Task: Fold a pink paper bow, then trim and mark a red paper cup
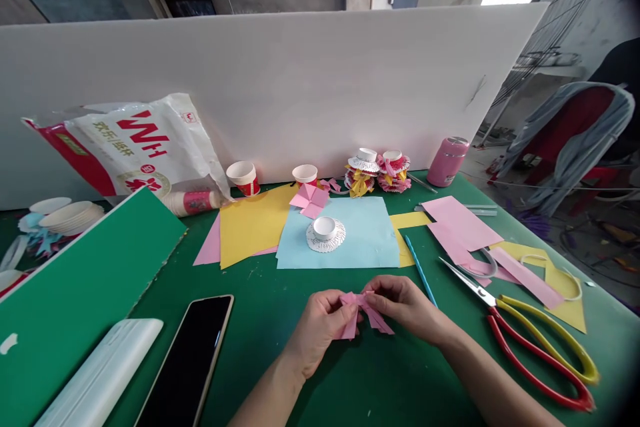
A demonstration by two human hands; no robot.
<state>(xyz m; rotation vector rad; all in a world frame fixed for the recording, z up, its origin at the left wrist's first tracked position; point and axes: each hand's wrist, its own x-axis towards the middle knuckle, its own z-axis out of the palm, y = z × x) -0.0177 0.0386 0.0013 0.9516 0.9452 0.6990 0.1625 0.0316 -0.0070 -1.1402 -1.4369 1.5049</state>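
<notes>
While both hands meet low over the green mat [280, 373]:
Left hand [316, 328]: pinched on pink paper [361, 315]
Right hand [406, 307]: pinched on its other side
Paper: between hands, near scissors [537, 347]

Both forearms enter from the near edge of the table and converge toward its middle, left hand [320, 323] palm inward with fingers curled and thumb pinching, right hand [405, 307] knuckles up with fingertips pinched closed, the two hands nearly touching, wrists low.
</notes>
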